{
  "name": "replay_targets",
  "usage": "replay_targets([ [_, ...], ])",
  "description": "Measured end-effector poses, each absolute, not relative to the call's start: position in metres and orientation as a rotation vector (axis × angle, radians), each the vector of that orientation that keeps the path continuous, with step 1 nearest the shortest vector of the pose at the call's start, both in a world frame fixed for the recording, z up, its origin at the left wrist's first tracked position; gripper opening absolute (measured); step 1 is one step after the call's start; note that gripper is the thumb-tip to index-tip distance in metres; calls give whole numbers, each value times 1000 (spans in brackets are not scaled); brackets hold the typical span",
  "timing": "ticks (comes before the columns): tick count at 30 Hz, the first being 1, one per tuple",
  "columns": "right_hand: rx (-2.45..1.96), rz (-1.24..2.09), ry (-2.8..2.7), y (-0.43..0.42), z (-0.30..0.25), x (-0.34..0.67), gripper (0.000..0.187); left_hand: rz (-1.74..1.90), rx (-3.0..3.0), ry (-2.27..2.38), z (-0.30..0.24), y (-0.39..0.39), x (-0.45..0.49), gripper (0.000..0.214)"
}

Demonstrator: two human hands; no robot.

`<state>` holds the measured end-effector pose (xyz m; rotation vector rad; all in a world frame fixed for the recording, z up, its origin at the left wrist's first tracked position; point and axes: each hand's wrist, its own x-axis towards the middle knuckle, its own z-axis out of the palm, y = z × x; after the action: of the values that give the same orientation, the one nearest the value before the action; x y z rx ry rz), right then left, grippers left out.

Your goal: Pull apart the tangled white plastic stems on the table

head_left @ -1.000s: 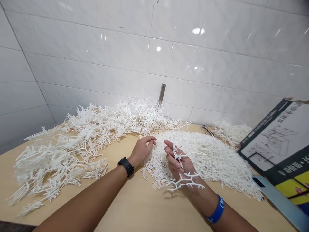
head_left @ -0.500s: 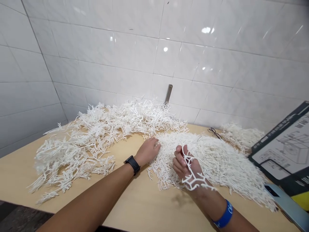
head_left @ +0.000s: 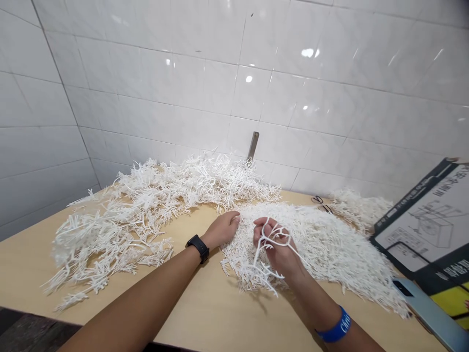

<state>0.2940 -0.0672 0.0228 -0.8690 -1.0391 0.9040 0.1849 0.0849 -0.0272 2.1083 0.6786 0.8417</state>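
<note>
My right hand (head_left: pixel 275 247) is raised over the front of a pile of small white twig-like pieces (head_left: pixel 322 239), its fingers closed on a white branched plastic sprig (head_left: pixel 258 254). The sprig forks into several thin arms that hang in front of the palm and below it. My left hand (head_left: pixel 223 229), with a black watch on its wrist, rests at the left edge of that pile. Its thumb and fingers are drawn together; what they hold, if anything, is hidden among the white pieces.
A looser heap of white branched sprigs (head_left: pixel 146 195) curves along the left and back of the wooden table (head_left: pixel 205 313). A metal bar (head_left: pixel 252 146) stands by the tiled wall. At the right are glasses (head_left: pixel 322 203), another white heap (head_left: pixel 361 208), a printed box (head_left: pixel 421 230) and a phone (head_left: pixel 428 310).
My right hand has turned and shifted slightly left, swinging the sprig leftward. The thumb and fingers of my left hand have drawn closer together at the pile's edge.
</note>
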Motion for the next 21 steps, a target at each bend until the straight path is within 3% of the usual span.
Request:
replay_targets([
  [4,-847,282,-1109,-92,91,288,9,922,1918,682,-25,89,183,39],
  [8,-601,-287,-1086,-66,174,292,18,1161,1928,699,-15,82,179,38],
  [10,-991,-307,-1157,-25,193,300,29,1181,1971,699,-11,78,177,37],
  [11,-1358,-184,-1269,-4,193,305,28,1178,1989,696,-10,76,176,36],
  [14,-1728,0,-1382,40,160,330,16,1175,2019,689,-9,75,174,36],
  [21,-2165,65,-1427,-5,86,408,55,1153,2032,677,-13,81,174,36],
])
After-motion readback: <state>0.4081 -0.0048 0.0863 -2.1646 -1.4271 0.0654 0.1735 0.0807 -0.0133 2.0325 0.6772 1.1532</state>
